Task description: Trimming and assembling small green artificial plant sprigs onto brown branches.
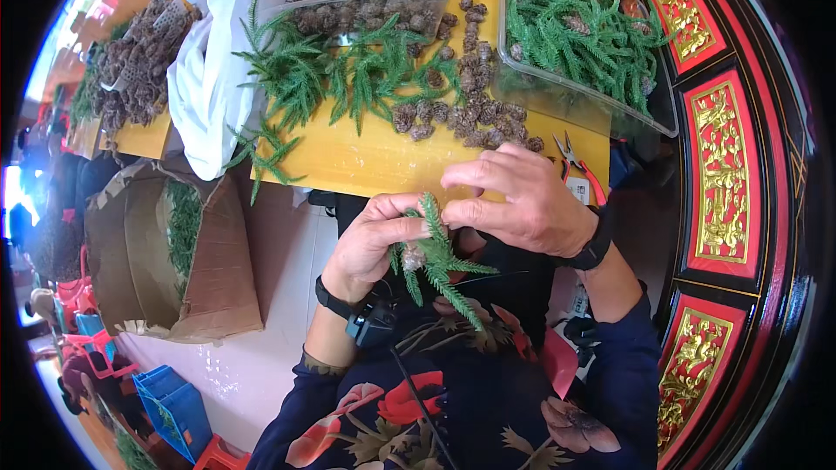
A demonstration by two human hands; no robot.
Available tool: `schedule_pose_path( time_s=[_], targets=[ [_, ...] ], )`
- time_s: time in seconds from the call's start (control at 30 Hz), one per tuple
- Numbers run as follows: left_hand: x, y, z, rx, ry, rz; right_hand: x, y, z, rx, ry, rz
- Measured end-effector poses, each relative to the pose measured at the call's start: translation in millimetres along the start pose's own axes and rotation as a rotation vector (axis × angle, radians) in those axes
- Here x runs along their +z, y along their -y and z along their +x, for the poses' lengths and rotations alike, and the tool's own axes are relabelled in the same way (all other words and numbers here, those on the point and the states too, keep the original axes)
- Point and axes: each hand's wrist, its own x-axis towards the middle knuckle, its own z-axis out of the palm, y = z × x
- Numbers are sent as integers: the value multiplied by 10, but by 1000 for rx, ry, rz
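A green artificial pine sprig (444, 263) with a pale brown pine cone (413, 255) against it is pinched between the thumb and fingers of my left hand (383, 235), over my lap at the table's front edge. Close on its right is my right hand (531, 204), its thumb tip beside the sprig's upper end. Its thumb and forefinger stand apart, and I see nothing between them. Loose pine cones (492, 122) lie just beyond my hands. Green sprigs (292, 78) are spread farther left on the yellow table (348, 161).
A clear bin of pine cones (370, 13) stands at the back, a clear bin of green sprigs (575, 39) at right. Red-handled pliers (582, 167) lie near the right edge. A white plastic bag (209, 70) hangs left, above a cardboard box (174, 252). Carved panels (721, 174) line the right.
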Motion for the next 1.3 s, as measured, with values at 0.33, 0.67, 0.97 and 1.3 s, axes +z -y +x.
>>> schedule_pose_path(
  time_s=[0.33,0.67,0.97,1.3],
  targets=[
    [7,7,-3,-76,-20,-134,40,5,39,23,-20,103],
    [201,6,45,306,-231,950,154,118,-21,400,94,117],
    [13,31,29,75,-140,161,105,32,-61,213,-75,159],
    [54,97,32,74,-128,247,153,25,-51,59,-16,-29]
  ],
)
